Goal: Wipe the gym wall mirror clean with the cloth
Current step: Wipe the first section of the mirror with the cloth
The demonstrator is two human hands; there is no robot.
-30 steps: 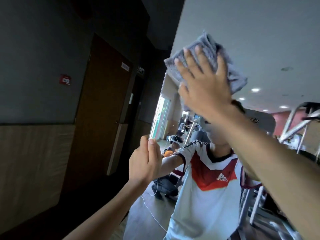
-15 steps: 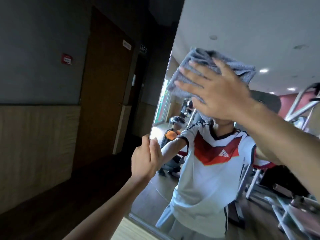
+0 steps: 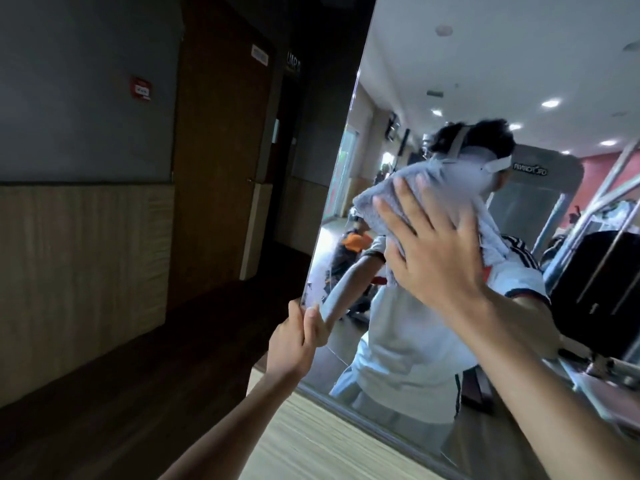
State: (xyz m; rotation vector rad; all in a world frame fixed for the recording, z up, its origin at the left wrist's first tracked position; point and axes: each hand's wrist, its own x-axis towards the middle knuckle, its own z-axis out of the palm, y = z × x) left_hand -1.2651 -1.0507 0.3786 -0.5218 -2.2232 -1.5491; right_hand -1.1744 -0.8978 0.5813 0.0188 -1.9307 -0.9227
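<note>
Room: grey wall (image 3: 86, 116) with a pale wood panel below it and a brown door (image 3: 221, 168), both left of the mirror and in shadow.
Left hand (image 3: 298, 337): at the mirror's left edge, low down, with fingers and thumb curled round the edge and gripping it.
Mirror (image 3: 433, 64): tall wall glass that reflects the person, the ceiling lights and gym machines. I cannot tell from this view whether smears remain.
Cloth (image 3: 408, 206): grey and bunched, flat on the mirror at about mid-height, right of its left edge, over the reflected head and shoulder.
Right hand (image 3: 440, 258): fingers straight and spread, palm pressing the cloth onto the mirror; it clamps nothing.
Change: a second ago the cloth was above the reflected head, and it has since slid down the mirror. The left hand has kept its hold on the edge.
Meaning: a downward stroke appears to be under way. The upper strip is probably wiped, while the lower mirror and the area to the right likely still need wiping.
</note>
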